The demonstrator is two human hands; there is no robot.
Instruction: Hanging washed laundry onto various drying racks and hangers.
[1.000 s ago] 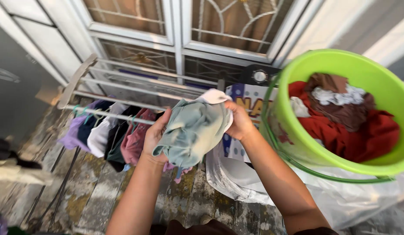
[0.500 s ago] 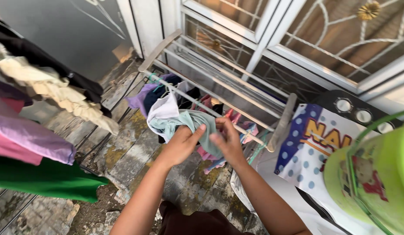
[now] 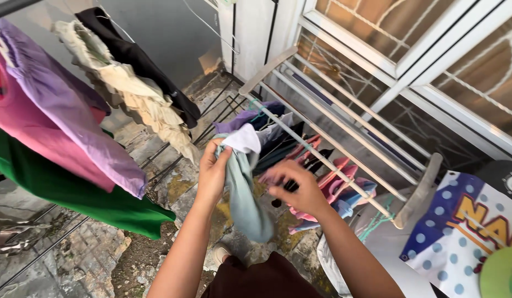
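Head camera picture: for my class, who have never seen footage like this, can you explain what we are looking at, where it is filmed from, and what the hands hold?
The camera sits on a person's head and looks down, so both bare arms reach up from the bottom edge. The left hand has a closed grip on a pale green garment, which hangs down. The right hand is beside it, blurred, so its grip is unclear. Behind them stands a drying rack with small clothes hung under its bars. At left hang a green cloth, a pink one and a purple one. The floor is worn stone.
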